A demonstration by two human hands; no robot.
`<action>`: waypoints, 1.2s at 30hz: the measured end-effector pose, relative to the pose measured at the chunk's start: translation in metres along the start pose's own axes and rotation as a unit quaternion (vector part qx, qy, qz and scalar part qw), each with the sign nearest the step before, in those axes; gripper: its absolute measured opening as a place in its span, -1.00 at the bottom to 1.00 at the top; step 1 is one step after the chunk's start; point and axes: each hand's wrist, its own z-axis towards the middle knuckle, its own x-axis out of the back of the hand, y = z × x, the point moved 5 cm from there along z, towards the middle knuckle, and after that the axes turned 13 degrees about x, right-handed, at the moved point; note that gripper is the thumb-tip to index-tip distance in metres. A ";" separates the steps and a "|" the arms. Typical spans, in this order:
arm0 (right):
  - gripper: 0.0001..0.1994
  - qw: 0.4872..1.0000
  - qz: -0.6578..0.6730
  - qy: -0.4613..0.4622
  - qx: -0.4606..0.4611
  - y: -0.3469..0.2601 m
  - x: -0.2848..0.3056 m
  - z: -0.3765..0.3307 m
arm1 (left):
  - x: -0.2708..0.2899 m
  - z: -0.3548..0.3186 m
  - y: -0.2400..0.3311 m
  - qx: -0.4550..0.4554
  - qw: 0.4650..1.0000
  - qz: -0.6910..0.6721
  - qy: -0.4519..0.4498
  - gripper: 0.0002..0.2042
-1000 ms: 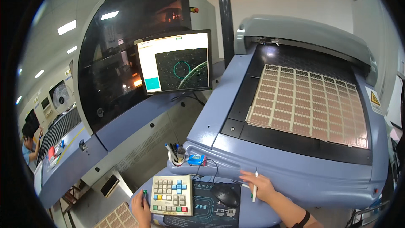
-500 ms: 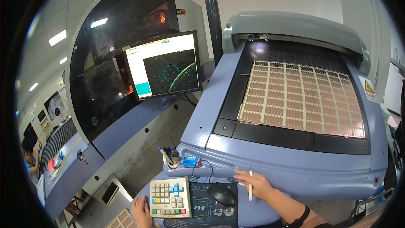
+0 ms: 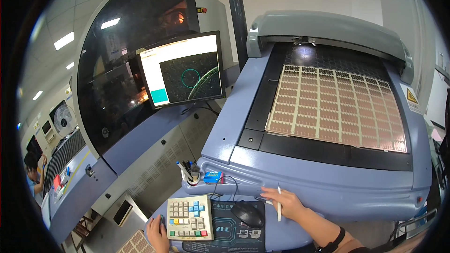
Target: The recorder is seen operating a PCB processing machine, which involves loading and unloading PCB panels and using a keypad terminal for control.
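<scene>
A yellow triangular warning label (image 3: 412,96) sits on the grey machine's right edge. The right hand (image 3: 287,202) grips a thin white pen (image 3: 279,204) beside the black mouse (image 3: 247,213). The left hand (image 3: 158,232) lies half-curled against the beige keypad (image 3: 190,211), holding nothing.

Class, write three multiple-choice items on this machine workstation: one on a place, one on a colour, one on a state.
1. Where does the black mouse lie?
A. right of the keypad
B. on the panel bed
C. under the monitor

2. What colour is the pen in the right hand?
A. red
B. white
C. green

3. How is the monitor?
A. dark
B. folded flat
C. lit, showing a circle

Answers: 1 A, it sits on the mat beside the keypad; 2 B, a thin white stick shows between the fingers; 3 C, its screen glows with a teal ring.
</scene>
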 end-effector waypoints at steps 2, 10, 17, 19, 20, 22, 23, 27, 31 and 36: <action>-0.56 1.000 -0.007 -0.010 -0.010 0.001 -0.001 -0.001 | -0.001 0.000 -0.001 0.003 1.000 0.000 0.000 -0.65; -0.54 1.000 0.003 -0.002 -0.006 0.003 -0.003 -0.002 | -0.001 0.000 -0.002 0.012 1.000 -0.001 0.006 -0.67; -0.54 0.999 0.030 0.012 -0.035 0.003 -0.003 -0.002 | 0.003 -0.002 0.006 0.024 1.000 -0.020 0.002 -0.65; -0.54 0.999 0.024 0.012 -0.038 0.003 -0.004 -0.001 | 0.004 -0.002 0.008 0.026 0.999 -0.020 0.002 -0.67; -0.54 0.999 0.016 0.014 -0.042 0.003 -0.004 -0.001 | 0.005 -0.002 0.008 0.029 0.999 -0.017 0.003 -0.67; -0.56 0.999 0.012 0.012 -0.036 0.003 -0.005 0.000 | 0.005 -0.002 0.009 0.031 0.999 -0.016 0.003 -0.68; -0.56 0.999 0.004 0.007 -0.032 0.003 -0.005 0.000 | 0.005 -0.002 0.009 0.037 0.999 -0.013 -0.001 -0.68; -0.58 1.000 -0.024 -0.002 -0.016 0.002 -0.005 0.002 | 0.004 -0.002 0.009 0.033 0.999 -0.014 -0.002 -0.67; -0.58 1.000 -0.023 0.000 -0.016 0.001 -0.006 0.003 | 0.004 -0.002 0.008 0.032 0.999 -0.014 -0.004 -0.67; -0.59 0.999 -0.037 -0.003 -0.011 0.000 -0.008 0.003 | 0.003 -0.001 0.007 0.027 1.000 -0.012 -0.001 -0.67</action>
